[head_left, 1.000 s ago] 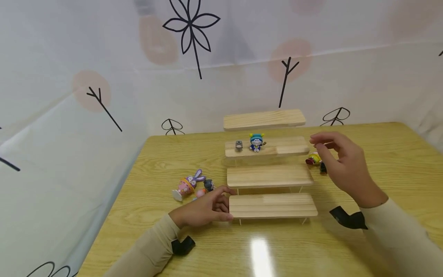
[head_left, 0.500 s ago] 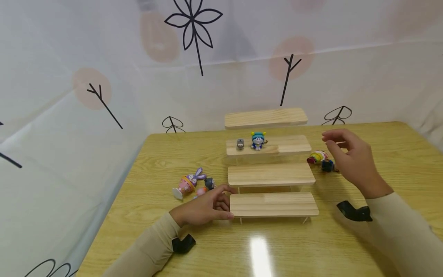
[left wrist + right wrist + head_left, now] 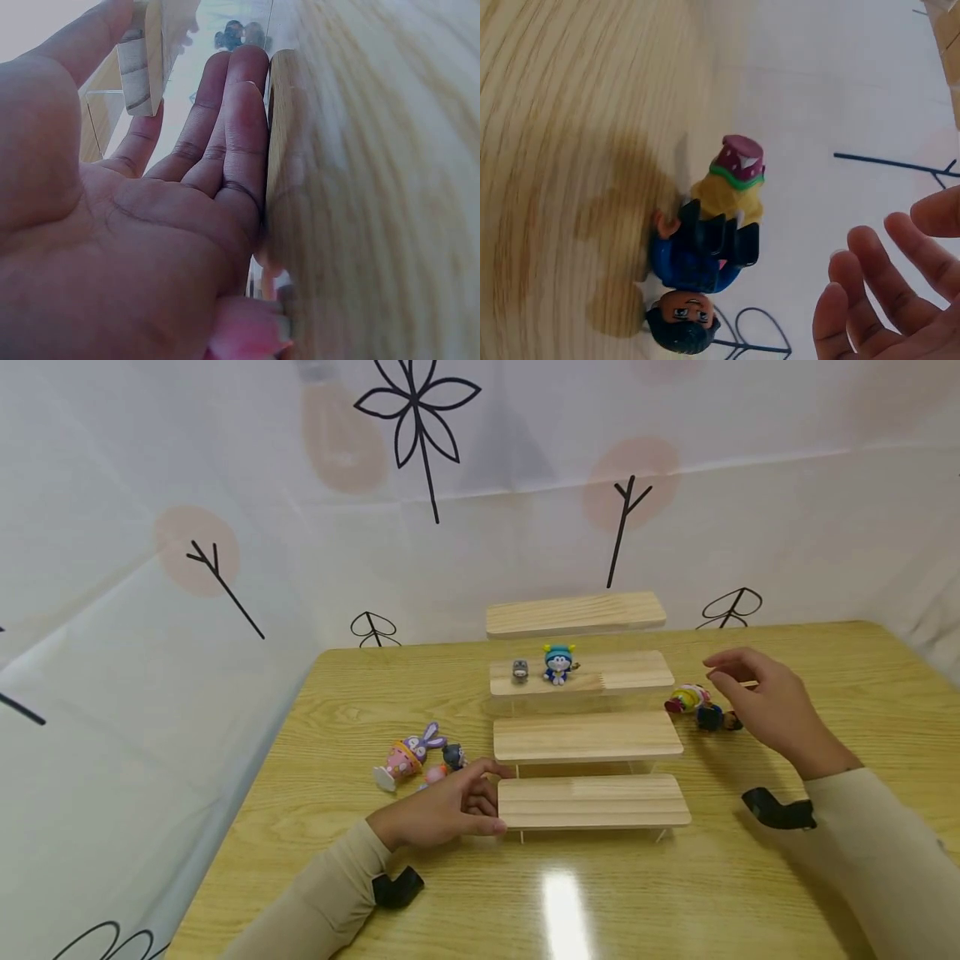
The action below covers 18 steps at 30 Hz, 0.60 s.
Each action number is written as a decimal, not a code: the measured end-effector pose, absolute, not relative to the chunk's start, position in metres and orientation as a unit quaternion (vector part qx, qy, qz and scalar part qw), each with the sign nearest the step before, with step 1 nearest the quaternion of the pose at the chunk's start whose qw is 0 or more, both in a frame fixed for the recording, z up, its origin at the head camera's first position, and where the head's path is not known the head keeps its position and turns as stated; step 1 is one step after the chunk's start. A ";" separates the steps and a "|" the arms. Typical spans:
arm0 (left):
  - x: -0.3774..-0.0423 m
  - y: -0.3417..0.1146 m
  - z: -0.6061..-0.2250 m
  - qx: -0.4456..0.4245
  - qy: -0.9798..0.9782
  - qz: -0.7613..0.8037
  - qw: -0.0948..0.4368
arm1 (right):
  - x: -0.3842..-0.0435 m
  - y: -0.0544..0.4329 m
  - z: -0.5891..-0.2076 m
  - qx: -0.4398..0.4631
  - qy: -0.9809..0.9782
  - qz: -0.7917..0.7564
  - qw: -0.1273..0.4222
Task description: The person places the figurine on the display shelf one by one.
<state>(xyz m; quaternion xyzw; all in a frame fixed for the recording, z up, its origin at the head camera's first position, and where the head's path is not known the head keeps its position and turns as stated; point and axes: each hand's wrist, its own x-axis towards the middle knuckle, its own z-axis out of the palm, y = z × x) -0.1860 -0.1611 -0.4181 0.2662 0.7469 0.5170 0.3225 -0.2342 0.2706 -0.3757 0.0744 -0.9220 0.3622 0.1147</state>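
A stepped display stand (image 3: 588,739) with pale wooden shelves is on the table. My left hand (image 3: 442,806) is at the left end of its lowest shelf (image 3: 592,803), thumb at the front corner and index finger near the back corner. In the left wrist view, that shelf's end (image 3: 141,71) sits between thumb and finger. My right hand (image 3: 776,706) hovers right of the stand with loosely bent fingers, holding nothing. Beside it lie a dark-haired figurine in blue (image 3: 694,262) and a yellow figurine with a maroon end (image 3: 731,195).
On the second shelf from the top stand a small grey figurine (image 3: 520,671) and a blue-hatted figurine (image 3: 558,665). Left of the stand lie a purple-eared rabbit figurine (image 3: 408,758) and a dark-headed figurine (image 3: 453,756). A patterned cloth (image 3: 525,543) hangs behind the table (image 3: 345,702).
My right hand has moved to the right, away from the stand, and more of the two figurines beside it shows. My left hand has stayed at the lowest shelf.
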 end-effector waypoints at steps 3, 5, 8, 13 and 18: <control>-0.186 -0.161 -0.419 0.267 0.743 0.521 0.325 | -0.236 0.275 -0.379 0.070 -0.926 0.356 0.100; -0.186 -0.161 -0.420 0.267 0.741 0.522 0.327 | -0.237 0.279 -0.382 0.068 -0.927 0.357 0.091; -0.186 -0.160 -0.420 0.268 0.738 0.523 0.330 | -0.238 0.284 -0.387 0.059 -0.931 0.352 0.078; -0.185 -0.160 -0.418 0.267 0.744 0.520 0.324 | -0.242 0.292 -0.391 0.047 -0.937 0.340 0.068; -0.185 -0.161 -0.417 0.266 0.745 0.519 0.323 | -0.245 0.298 -0.393 0.038 -0.939 0.338 0.051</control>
